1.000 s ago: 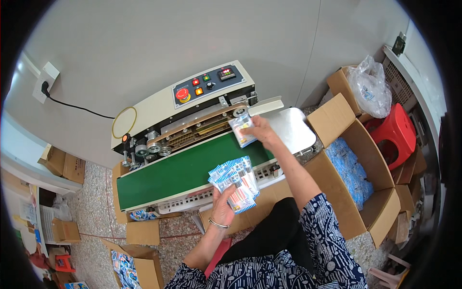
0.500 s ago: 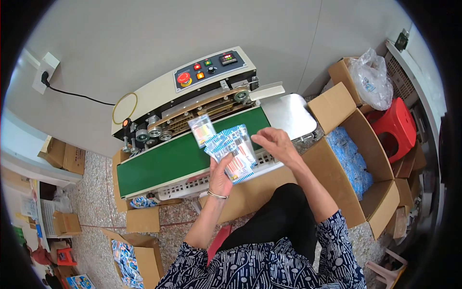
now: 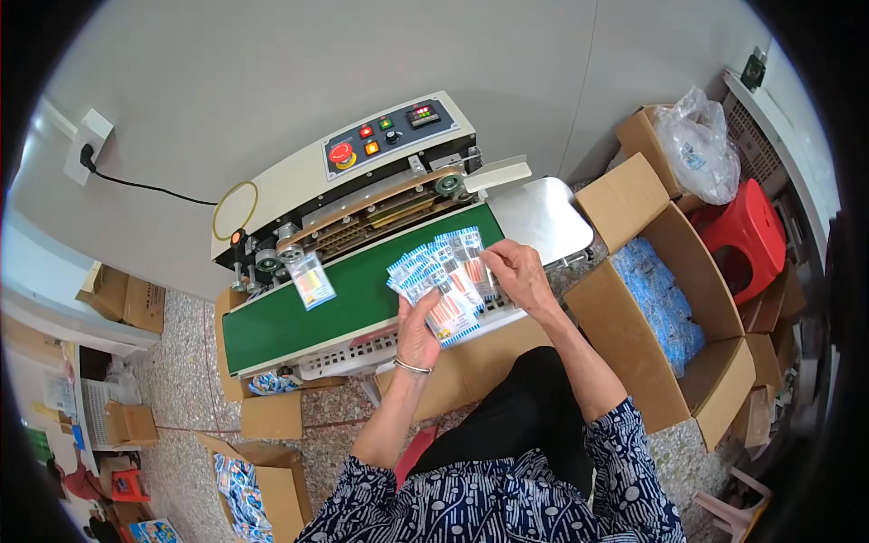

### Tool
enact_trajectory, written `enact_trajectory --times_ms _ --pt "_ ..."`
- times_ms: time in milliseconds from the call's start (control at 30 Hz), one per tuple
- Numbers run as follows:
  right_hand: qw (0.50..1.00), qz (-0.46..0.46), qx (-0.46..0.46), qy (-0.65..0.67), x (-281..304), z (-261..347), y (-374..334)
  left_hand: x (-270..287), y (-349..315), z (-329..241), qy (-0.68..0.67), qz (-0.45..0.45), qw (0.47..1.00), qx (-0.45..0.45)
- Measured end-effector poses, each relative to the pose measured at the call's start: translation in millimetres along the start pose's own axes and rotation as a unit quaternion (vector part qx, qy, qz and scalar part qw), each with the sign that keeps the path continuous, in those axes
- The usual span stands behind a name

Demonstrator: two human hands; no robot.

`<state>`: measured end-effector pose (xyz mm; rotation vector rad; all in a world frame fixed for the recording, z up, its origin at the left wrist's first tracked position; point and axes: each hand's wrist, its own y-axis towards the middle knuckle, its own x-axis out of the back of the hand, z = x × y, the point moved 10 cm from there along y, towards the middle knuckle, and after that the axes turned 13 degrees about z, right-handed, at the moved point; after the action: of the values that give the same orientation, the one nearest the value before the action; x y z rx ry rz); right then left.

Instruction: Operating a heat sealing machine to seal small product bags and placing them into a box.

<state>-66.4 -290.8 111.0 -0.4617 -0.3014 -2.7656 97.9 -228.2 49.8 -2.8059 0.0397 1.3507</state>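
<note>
My left hand grips a fanned bunch of small clear packets with blue-striped edges, held over the near edge of a green conveyor belt. At the right side of the fan, the bent fingers of my right hand pinch the edge of one packet. Another packet lies by itself on the belt, farther left. Behind the belt stands a band sealing machine with rollers, lit buttons and a red stop knob.
To my right, a large open carton holds many blue packets. A red stool and a plastic bag are beyond it. At lower left sits another carton of packets. A metal plate adjoins the belt's right end.
The single packet has travelled left along the belt, away from the bunch. My right hand has moved slightly left and closed on a packet at the fan's edge, which has spread wider.
</note>
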Motion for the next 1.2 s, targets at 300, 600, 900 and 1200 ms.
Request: enact_trajectory --times_ms 300,600,900,1200 --pt "0.958 0.115 -0.109 0.241 -22 -32 2 6 13 6 -0.018 -0.017 1.000 -0.014" --pt "0.908 0.070 -0.121 0.396 -7 -61 14 19 22 0 -0.034 -0.017 0.999 -0.029" --pt "0.950 -0.012 -0.134 0.282 42 -92 59 30 9 -16 -0.055 -0.024 0.998 -0.031" --pt "0.977 0.047 -0.122 0.169 6 -77 87 39 -11 -16 -0.062 -0.025 0.998 0.000"
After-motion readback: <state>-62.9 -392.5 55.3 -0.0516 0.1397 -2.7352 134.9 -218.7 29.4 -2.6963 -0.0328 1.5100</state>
